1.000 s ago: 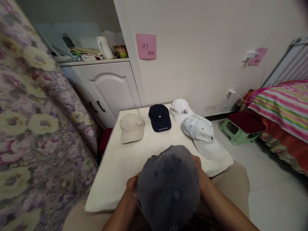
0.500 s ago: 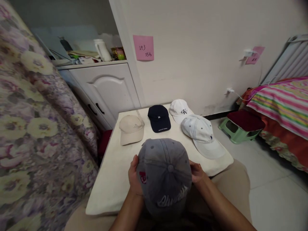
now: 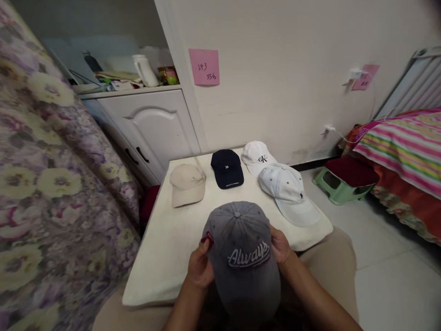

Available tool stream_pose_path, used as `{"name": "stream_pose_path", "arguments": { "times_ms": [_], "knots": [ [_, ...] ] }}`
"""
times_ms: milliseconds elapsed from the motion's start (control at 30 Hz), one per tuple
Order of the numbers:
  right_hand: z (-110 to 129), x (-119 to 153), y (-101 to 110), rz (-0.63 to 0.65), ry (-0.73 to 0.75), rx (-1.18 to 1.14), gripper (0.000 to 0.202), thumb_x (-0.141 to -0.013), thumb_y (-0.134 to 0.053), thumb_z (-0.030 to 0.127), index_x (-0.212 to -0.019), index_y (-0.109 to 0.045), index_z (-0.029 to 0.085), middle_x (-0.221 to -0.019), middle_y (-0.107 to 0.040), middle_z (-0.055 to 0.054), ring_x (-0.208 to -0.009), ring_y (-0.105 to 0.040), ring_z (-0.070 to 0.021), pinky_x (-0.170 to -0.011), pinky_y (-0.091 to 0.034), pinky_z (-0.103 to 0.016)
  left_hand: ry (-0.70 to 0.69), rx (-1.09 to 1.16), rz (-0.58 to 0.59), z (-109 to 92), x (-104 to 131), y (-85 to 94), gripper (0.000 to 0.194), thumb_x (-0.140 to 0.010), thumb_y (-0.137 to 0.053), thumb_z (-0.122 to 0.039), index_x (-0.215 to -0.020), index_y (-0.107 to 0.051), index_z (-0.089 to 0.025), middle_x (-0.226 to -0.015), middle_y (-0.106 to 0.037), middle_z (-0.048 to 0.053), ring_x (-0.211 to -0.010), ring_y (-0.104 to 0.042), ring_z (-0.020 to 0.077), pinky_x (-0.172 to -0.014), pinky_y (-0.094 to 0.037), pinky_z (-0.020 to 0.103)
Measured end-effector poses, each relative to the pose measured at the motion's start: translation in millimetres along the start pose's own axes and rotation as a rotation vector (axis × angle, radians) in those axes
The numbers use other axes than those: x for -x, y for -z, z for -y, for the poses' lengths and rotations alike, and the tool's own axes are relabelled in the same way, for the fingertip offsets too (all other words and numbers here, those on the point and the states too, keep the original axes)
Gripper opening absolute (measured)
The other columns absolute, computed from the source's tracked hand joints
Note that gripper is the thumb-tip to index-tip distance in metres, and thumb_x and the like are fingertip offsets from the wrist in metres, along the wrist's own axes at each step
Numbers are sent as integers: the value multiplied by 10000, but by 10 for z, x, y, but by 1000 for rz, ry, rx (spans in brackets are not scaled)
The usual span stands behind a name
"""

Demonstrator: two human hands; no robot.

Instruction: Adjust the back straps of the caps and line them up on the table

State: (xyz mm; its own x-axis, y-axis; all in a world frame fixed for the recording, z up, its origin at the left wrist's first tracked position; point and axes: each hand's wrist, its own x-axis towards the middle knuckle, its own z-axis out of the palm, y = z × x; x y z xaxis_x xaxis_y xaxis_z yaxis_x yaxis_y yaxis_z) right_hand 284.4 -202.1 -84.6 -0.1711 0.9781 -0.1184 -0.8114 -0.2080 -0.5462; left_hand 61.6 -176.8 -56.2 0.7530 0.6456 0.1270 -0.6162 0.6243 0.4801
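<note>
Grey cap (image 3: 239, 230), likely light and soft, held over the table's (image 3: 161, 257) near edge; left hand (image 3: 200, 266) and right hand (image 3: 280, 247) grip its sides, sensible holds. Beyond: beige cap (image 3: 188, 184) left, navy cap (image 3: 227, 169), white cap (image 3: 255, 154) and pale cap (image 3: 287, 188) right.

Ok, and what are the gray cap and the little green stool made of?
The gray cap looks like soft cotton cloth with a dull, faded finish: you can see stitched seams. The green stool seems to be smooth plastic, judging by its molded, cut-out sides.
</note>
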Motion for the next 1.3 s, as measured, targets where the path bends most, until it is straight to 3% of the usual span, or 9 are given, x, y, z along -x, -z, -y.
{"name": "stream_pose_path", "arguments": {
  "times_ms": [167, 300, 567, 733, 900, 1000, 1100, 1200, 1300],
  "knots": [
    [-26, 15, 17, 33, -52, -32, 299, -713, -757, 444, -920, -711, 232, -928, -791, -59, -1029, -699, -324, -901, -550, -510, -74, 19, -168, -3, -17, 35, 356, -984, -448, -187, -1065, -794, -200, -1055, -793, 92, -1181, -658, 288, -1143, -383, 443],
    [-22, 19, -23, 98, -108, -69, 439, -774, -689, 574, -1002, -708, 199, -1014, -782, -90, -1087, -689, -304, -984, -510, -500, -24, 72, -298, 24, 4, 49, 340, -982, -467, -211, -1023, -804, -187, -1005, -802, 97, -1123, -693, 286, -1113, -423, 445],
    [-56, -11, 1, 20, -168, -123, 407, -850, -633, 541, -1055, -723, 201, -1020, -782, -86, -1063, -697, -284, -937, -549, -446, -23, 142, -257, 155, -4, 29, 331, -992, -499, -298, -1010, -802, -167, -971, -807, 96, -1122, -693, 291, -1087, -456, 426],
    [-44, 79, -17, -20, -185, -130, 425, -866, -621, 552, -1067, -719, 191, -1016, -781, -89, -1033, -704, -277, -935, -541, -450, -172, 128, -524, 224, 24, 27, 248, -962, -555, -183, -988, -801, -171, -977, -809, 67, -1043, -730, 266, -1062, -486, 404],
    [-106, 356, 35, 24, -220, -95, 522, -874, -596, 613, -1120, -697, 164, -1083, -762, -124, -1072, -693, -290, -1004, -484, -481, -119, 65, -685, 217, 54, -45, 168, -898, -638, -169, -927, -803, -185, -905, -815, 60, -1008, -741, 294, -995, -539, 413],
    [-212, 583, 90, 33, -162, -81, 405, -800, -757, 421, -1118, -698, 176, -1088, -761, -114, -1048, -705, -290, -983, -498, -445, -84, 63, -684, 204, 44, -22, 186, -909, -617, -193, -953, -795, -161, -911, -812, 93, -1024, -732, 323, -966, -555, 447],
    [-246, 732, 109, 54, -118, -31, 478, -719, -822, 245, -1169, -677, 179, -1076, -758, -117, -1007, -721, -282, -921, -529, -400, -111, 93, -630, 179, 6, 86, 224, -929, -579, -192, -1009, -782, -143, -934, -809, 105, -1036, -729, 311, -983, -546, 430],
    [-137, 738, 102, 72, -86, 18, 480, -740, -800, 235, -1196, -669, 171, -1090, -750, -128, -1021, -715, -278, -915, -529, -389, -107, 120, -554, 105, -88, 181, 265, -952, -546, -222, -1048, -764, -106, -942, -806, 125, -1024, -735, 293, -1011, -524, 408],
    [51, 657, 128, 112, -69, 72, 500, -717, -810, 239, -1195, -680, 175, -1111, -745, -129, -1042, -707, -279, -935, -517, -390, -15, 75, -511, 8, -246, 184, 336, -965, -534, -316, -1101, -738, -85, -957, -801, 134, -1010, -736, 308, -1001, -523, 425]
  ]
}}
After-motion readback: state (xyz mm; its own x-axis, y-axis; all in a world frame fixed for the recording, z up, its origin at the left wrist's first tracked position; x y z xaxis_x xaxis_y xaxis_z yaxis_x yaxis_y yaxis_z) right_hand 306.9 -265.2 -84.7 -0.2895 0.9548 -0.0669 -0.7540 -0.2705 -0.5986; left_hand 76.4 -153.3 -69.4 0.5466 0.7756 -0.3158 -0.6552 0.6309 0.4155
